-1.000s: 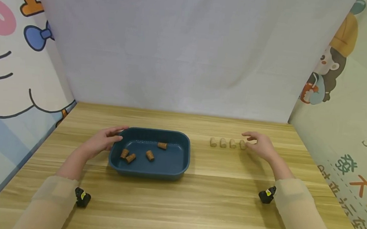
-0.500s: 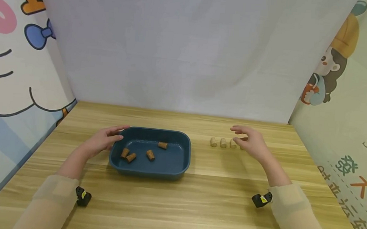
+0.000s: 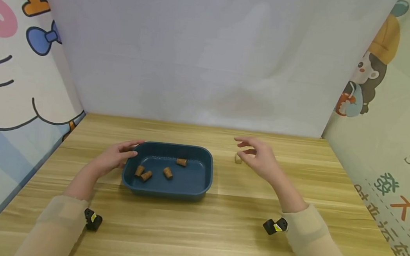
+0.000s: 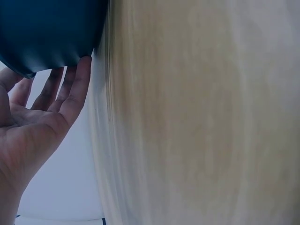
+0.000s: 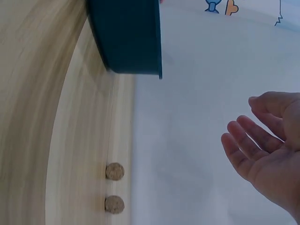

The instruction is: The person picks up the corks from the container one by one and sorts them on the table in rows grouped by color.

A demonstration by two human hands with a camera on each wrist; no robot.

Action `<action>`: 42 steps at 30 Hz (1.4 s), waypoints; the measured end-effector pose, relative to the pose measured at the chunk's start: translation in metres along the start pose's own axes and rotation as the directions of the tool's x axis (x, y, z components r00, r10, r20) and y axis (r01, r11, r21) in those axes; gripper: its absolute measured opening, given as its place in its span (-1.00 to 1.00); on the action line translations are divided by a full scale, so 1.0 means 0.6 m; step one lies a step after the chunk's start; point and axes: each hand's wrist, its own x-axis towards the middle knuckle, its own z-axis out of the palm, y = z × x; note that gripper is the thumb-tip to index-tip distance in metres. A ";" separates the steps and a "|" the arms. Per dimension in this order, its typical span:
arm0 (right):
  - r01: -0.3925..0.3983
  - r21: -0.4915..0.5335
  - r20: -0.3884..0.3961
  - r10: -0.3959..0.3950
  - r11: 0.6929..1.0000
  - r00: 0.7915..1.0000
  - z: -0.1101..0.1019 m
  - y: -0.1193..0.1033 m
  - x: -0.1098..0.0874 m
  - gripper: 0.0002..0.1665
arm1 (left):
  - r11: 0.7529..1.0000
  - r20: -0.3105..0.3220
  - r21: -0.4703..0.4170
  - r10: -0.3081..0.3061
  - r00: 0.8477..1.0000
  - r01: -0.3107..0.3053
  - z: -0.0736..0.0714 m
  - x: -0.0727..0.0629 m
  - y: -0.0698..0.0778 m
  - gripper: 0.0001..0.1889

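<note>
Touching the tub point(image 3: 166, 195) between its nine and ten o'clock with the left hand point(image 3: 115, 159), fingers loosely spread. Hovering above the table point(image 3: 184, 232) at the tub's three o'clock with the right hand point(image 3: 261, 159), only a narrow gap between thumb and fingertips. Inside the tub, four corks point(image 3: 167, 173): two together toward eight to nine o'clock, one near the middle, one toward one o'clock. On the table, by the right thumb's tip in the head view, a pale cork point(image 3: 238, 159), partly hidden.
</note>
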 end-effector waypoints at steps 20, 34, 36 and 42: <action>0.108 0.205 0.029 -0.116 0.973 0.993 0.122 -0.047 0.009 -0.47 | 1.000 -0.014 0.001 -0.017 1.000 0.017 0.003 0.002 0.001 -0.46; 0.084 0.113 0.155 -0.101 0.990 0.983 0.195 -0.055 0.036 -0.43 | 1.000 -0.011 0.007 -0.008 1.000 0.008 0.002 0.001 0.003 -0.45; 0.068 0.088 0.181 -0.083 0.994 0.980 0.203 -0.051 0.041 -0.43 | 1.000 -0.008 0.004 -0.007 1.000 0.007 0.002 0.001 0.002 -0.44; 0.062 0.027 0.277 -0.067 0.998 0.959 0.223 -0.044 0.054 -0.45 | 1.000 -0.004 -0.014 -0.001 1.000 0.001 0.003 0.002 -0.001 -0.44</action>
